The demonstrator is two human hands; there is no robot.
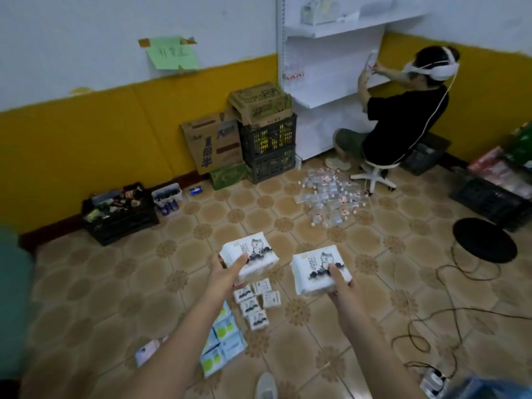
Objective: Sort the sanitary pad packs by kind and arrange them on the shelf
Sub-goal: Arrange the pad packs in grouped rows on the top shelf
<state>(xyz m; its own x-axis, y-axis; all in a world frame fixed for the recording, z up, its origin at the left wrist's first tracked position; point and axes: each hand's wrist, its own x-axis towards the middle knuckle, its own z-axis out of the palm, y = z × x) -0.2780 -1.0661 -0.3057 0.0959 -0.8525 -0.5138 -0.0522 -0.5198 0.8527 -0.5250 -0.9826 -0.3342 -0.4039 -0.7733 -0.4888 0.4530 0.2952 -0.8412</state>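
Observation:
My left hand [227, 273] grips a white pad pack with a grey cat print [253, 250], held above the floor. My right hand [339, 286] grips a second pack of the same kind [315, 269], thumb on top. Below them several small white packs with the same print [256, 300] lie on the tiled floor. Blue-and-green packs [223, 345] lie nearer to me, partly hidden by my left forearm, and a pinkish pack [146, 351] lies to their left. A white shelf unit [331, 53] stands at the back wall.
A person in black sits on a stool [374, 175] at the shelf, handling a bottle. Small bottles [331, 197] are scattered on the floor. Black crates [270, 148] and cardboard boxes [213, 142] line the wall. A black round stool [483, 240] and cables [417, 335] lie right.

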